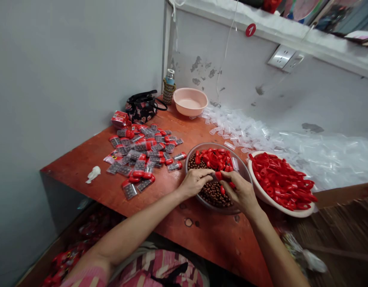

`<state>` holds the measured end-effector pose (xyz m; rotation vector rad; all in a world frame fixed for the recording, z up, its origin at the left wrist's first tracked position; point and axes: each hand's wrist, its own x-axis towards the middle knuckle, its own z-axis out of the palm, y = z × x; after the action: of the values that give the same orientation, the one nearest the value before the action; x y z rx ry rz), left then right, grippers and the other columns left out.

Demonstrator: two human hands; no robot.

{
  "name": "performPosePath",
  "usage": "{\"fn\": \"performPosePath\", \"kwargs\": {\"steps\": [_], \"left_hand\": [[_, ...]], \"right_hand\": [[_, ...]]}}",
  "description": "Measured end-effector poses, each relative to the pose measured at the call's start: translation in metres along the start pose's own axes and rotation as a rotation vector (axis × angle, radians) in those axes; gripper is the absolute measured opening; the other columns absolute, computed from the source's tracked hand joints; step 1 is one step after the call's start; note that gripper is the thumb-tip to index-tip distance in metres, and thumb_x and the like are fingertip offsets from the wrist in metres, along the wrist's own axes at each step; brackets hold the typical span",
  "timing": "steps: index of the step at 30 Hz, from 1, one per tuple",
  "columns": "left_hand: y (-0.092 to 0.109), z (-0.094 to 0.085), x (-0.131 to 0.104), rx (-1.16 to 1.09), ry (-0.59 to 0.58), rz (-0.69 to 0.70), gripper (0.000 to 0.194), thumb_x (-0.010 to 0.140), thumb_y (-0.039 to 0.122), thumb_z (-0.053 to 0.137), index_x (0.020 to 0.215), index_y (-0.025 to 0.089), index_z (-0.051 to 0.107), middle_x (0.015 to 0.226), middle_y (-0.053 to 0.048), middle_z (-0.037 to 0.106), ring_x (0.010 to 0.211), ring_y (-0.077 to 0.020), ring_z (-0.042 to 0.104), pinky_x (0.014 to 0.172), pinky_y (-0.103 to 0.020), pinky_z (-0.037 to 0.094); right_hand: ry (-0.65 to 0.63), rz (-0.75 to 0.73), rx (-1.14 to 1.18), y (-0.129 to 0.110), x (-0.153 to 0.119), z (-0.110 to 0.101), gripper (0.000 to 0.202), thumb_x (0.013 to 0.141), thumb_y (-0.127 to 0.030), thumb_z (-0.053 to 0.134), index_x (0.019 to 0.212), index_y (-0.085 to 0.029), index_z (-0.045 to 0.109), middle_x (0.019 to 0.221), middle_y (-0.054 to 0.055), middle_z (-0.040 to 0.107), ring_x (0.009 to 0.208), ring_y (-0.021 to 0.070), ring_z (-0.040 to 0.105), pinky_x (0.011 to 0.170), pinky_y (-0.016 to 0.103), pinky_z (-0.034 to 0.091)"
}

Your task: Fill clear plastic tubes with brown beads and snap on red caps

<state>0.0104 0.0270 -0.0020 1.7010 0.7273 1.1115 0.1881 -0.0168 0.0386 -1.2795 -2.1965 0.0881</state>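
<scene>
Both hands meet above a grey bowl (186,153) holding brown beads (214,193) and red plastic pieces (215,158). My left hand (196,182) is closed on a small clear tube, mostly hidden by the fingers. At the tube's end shows a red cap (218,175), pinched by my right hand (240,190). More red pieces (222,189) show beneath the right fingers, though whether the hand holds them I cannot tell. Left of the bowl lies a pile of bead-filled clear tubes with red caps (148,153).
A white basin (303,214) of red plastic parts (279,181) stands right of the bowl. Clear empty sleeves (321,155) are heaped along the wall. Farther back are a pink basin (190,99), a bottle (170,77) and a black floral bag (142,107). Crumpled tissue (93,174) lies near the left edge.
</scene>
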Motion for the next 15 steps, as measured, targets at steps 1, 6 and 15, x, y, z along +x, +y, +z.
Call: {"fn": "performPosePath", "kwargs": {"steps": [1,6,15], "left_hand": [[-0.001,0.000,-0.001,0.008,-0.001,0.004,0.022,0.080,0.021,0.052,0.096,0.018,0.067,0.098,-0.004,0.069,0.091,-0.0169,0.062,0.084,-0.025,0.045],[-0.006,0.002,-0.003,0.142,-0.066,0.073,0.023,0.082,0.021,0.049,0.098,0.018,0.065,0.093,-0.004,0.069,0.085,-0.0158,0.062,0.079,-0.025,0.046],[-0.009,0.003,-0.006,0.266,-0.080,0.135,0.023,0.084,0.021,0.046,0.098,0.017,0.064,0.089,-0.005,0.069,0.082,-0.0149,0.062,0.075,-0.024,0.046]], "right_hand": [[-0.010,-0.013,-0.021,0.001,-0.002,0.001,0.023,0.084,-0.019,0.047,0.107,-0.021,0.050,0.090,0.006,0.061,0.083,0.0178,0.060,0.073,0.030,0.048],[-0.079,-0.104,-0.234,-0.004,-0.007,0.002,0.024,0.086,-0.018,0.041,0.107,-0.017,0.050,0.081,0.008,0.060,0.073,0.0182,0.058,0.067,0.030,0.047],[-0.123,-0.241,-0.520,-0.011,-0.010,0.006,0.028,0.086,-0.014,0.037,0.110,-0.011,0.050,0.077,0.010,0.059,0.071,0.0195,0.054,0.066,0.032,0.045]]}}
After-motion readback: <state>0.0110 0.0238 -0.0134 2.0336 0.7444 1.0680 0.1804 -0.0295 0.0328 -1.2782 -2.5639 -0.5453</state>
